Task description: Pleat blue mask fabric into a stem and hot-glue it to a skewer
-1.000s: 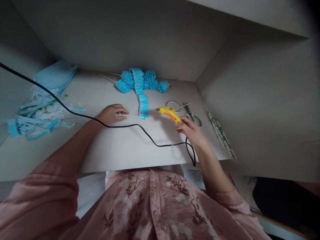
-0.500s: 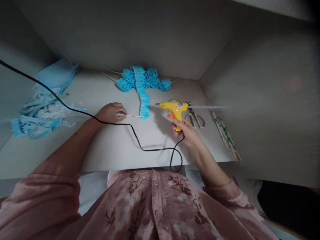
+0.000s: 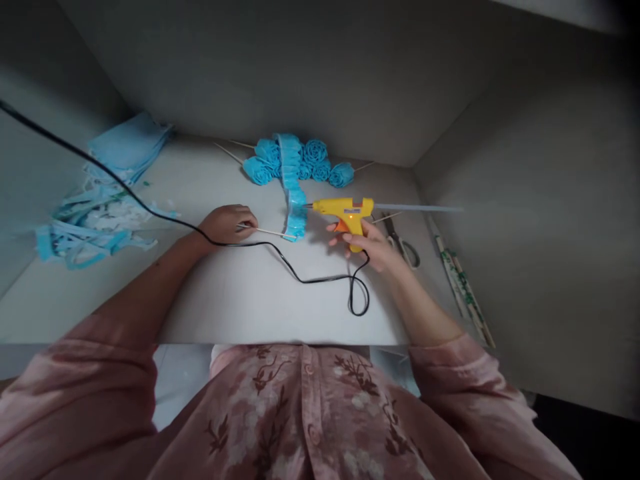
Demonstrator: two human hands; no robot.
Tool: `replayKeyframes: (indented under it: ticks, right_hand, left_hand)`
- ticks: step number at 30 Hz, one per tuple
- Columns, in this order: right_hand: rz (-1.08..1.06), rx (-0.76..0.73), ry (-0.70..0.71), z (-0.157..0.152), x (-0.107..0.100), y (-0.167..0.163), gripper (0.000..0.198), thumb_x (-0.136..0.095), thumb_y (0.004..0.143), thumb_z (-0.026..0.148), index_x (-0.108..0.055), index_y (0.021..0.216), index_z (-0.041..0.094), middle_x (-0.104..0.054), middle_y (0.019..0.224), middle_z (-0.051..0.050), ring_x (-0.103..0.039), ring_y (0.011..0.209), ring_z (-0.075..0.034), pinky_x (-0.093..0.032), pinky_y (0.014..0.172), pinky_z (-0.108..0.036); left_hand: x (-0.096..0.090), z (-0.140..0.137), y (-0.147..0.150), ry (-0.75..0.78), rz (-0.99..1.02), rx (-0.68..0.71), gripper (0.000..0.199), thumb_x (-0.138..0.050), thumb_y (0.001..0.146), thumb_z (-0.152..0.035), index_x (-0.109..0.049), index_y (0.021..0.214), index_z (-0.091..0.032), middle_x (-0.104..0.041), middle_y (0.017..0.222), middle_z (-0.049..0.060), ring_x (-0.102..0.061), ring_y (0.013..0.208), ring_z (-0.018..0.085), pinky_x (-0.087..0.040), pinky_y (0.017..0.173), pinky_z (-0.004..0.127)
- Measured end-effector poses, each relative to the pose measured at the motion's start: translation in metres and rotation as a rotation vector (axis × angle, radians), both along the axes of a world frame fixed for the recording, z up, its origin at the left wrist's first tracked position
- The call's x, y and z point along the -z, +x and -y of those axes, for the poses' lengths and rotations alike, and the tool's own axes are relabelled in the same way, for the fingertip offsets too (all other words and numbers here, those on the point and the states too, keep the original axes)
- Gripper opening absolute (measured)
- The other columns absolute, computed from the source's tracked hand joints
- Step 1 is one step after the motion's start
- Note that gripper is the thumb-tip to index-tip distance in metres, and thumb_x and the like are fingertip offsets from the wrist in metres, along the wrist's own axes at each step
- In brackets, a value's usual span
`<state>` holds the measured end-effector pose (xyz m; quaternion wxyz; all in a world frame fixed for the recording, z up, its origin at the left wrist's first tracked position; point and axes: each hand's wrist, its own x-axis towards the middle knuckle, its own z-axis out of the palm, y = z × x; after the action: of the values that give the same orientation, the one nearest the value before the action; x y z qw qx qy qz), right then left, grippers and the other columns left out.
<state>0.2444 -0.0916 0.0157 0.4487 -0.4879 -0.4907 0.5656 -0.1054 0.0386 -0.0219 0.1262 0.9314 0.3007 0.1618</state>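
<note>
My left hand (image 3: 229,224) is closed around a thin wooden stick (image 3: 273,232), whose far tip lies at the lower end of a blue pleated strip (image 3: 295,212). The strip runs up the table and over a group of blue fabric roses (image 3: 315,152). My right hand (image 3: 370,241) grips a yellow hot glue gun (image 3: 343,205) by its handle, with the orange trigger in front of the fingers. The gun's nozzle points left and overlaps the right side of the strip; whether it touches cannot be made out. A translucent glue stick (image 3: 415,207) sticks out behind the gun.
A black cable (image 3: 270,244) crosses the table and loops below the gun. Scissors (image 3: 403,247) lie right of my right hand, beside green-marked sticks (image 3: 465,287) along the wall. To the left are blue face masks (image 3: 131,147) and a heap of scraps (image 3: 95,233).
The glue gun has moved nearer the strip, bringing its nozzle to the strip's right side. My left hand still holds the stick. The whole view has shifted slightly.
</note>
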Motion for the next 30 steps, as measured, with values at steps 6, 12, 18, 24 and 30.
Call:
replayKeyframes:
  ticks: [6, 12, 18, 24, 30]
  right_hand:
    - [-0.094, 0.015, -0.049, 0.001, 0.02, 0.01, 0.047, -0.09, 0.067, 0.038, -0.072, 0.107, 0.023, -0.077, 0.123, -0.009, -0.075, 0.095, -0.021, -0.062, 0.066, -0.029]
    - [-0.002, 0.001, -0.042, 0.003, 0.02, 0.008, 0.046, -0.085, 0.075, 0.057, -0.074, 0.102, 0.021, -0.078, 0.11, -0.01, -0.069, 0.075, -0.015, -0.058, 0.062, -0.029]
    - [0.125, -0.038, -0.022, 0.006, 0.014, -0.001, 0.056, -0.08, 0.075, 0.071, -0.073, 0.093, 0.019, -0.077, 0.093, -0.008, -0.059, 0.061, -0.011, -0.051, 0.056, -0.027]
    - [0.152, -0.034, -0.024, 0.006, 0.013, -0.002, 0.059, -0.08, 0.072, 0.073, -0.072, 0.091, 0.018, -0.076, 0.09, -0.007, -0.055, 0.059, -0.009, -0.049, 0.055, -0.025]
    - [0.155, -0.016, -0.007, 0.005, 0.014, 0.0, 0.059, -0.08, 0.072, 0.073, -0.074, 0.093, 0.019, -0.07, 0.076, -0.004, -0.055, 0.058, -0.012, -0.05, 0.056, -0.027]
  left_hand:
    - [0.001, 0.005, 0.001, -0.013, 0.002, -0.012, 0.031, -0.048, 0.095, -0.033, -0.075, 0.091, -0.018, -0.074, 0.092, 0.005, -0.067, 0.086, 0.017, -0.047, 0.081, 0.025]
    - [-0.002, 0.009, -0.002, -0.043, 0.051, -0.001, 0.033, -0.048, 0.1, -0.037, -0.074, 0.091, -0.018, -0.073, 0.095, 0.007, -0.067, 0.09, 0.018, -0.048, 0.083, 0.026]
    - [0.004, 0.004, -0.003, -0.013, 0.067, 0.038, 0.035, -0.048, 0.1, -0.036, -0.076, 0.092, -0.017, -0.074, 0.094, 0.006, -0.066, 0.088, 0.017, -0.048, 0.082, 0.026]
    - [-0.005, 0.009, -0.004, 0.07, 0.085, 0.076, 0.034, -0.051, 0.104, -0.035, -0.077, 0.096, -0.014, -0.074, 0.095, 0.006, -0.065, 0.088, 0.016, -0.048, 0.08, 0.027]
    - [-0.009, 0.011, -0.002, 0.118, 0.058, 0.06, 0.036, -0.048, 0.105, -0.035, -0.078, 0.096, -0.017, -0.075, 0.095, 0.006, -0.067, 0.089, 0.018, -0.048, 0.081, 0.028]
